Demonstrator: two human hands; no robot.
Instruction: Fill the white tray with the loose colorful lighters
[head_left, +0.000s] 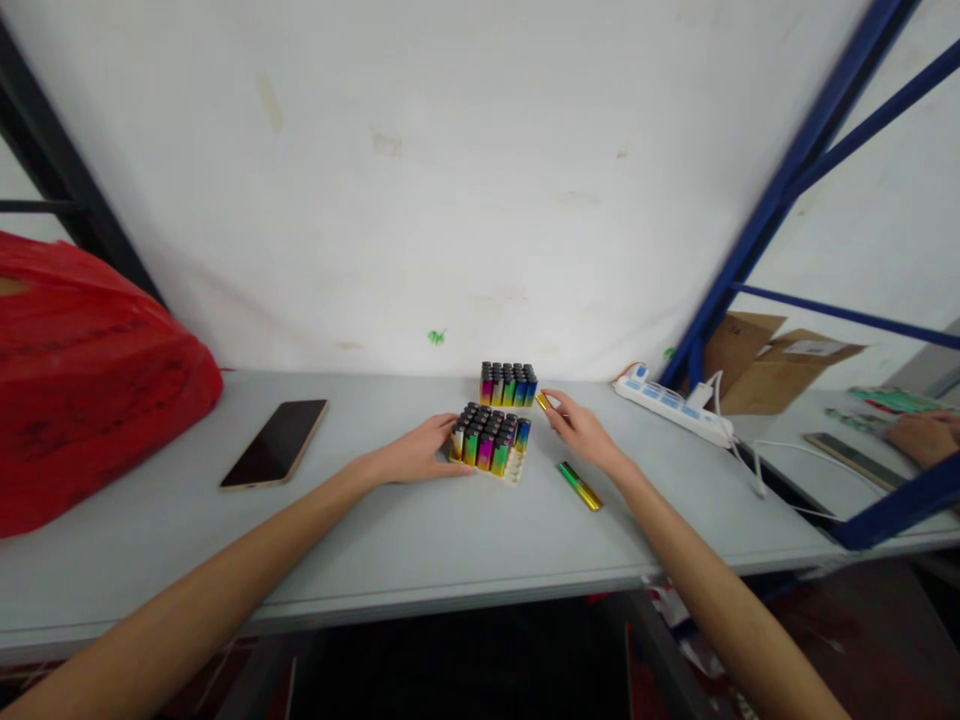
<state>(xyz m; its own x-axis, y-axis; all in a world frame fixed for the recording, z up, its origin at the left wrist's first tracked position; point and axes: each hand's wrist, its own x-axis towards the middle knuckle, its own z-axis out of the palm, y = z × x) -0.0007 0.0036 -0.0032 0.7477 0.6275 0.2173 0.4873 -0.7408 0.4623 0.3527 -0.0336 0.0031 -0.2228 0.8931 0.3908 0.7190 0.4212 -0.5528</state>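
My left hand (420, 450) grips the left side of a white tray (515, 468), thumb at the front and fingers behind. Upright lighters (484, 440) with black tops and shiny rainbow-coloured bodies fill most of it; bare slots show along its right side. My right hand (579, 428) pinches a gold-coloured lighter (542, 401) between thumb and fingers, to the right of the trays. Behind the first tray stands a second block of similar lighters (508, 384), near the wall. A green and gold lighter-like piece (580, 486) lies on the table below my right hand.
On the grey table (420, 560), a phone (275, 444) lies left and a red plastic bag (90, 380) bulges at the far left. A white power strip (675, 408) with cables is at right, by a blue frame (750, 220) and cardboard box (772, 365). Another person's hand (926, 435) shows far right.
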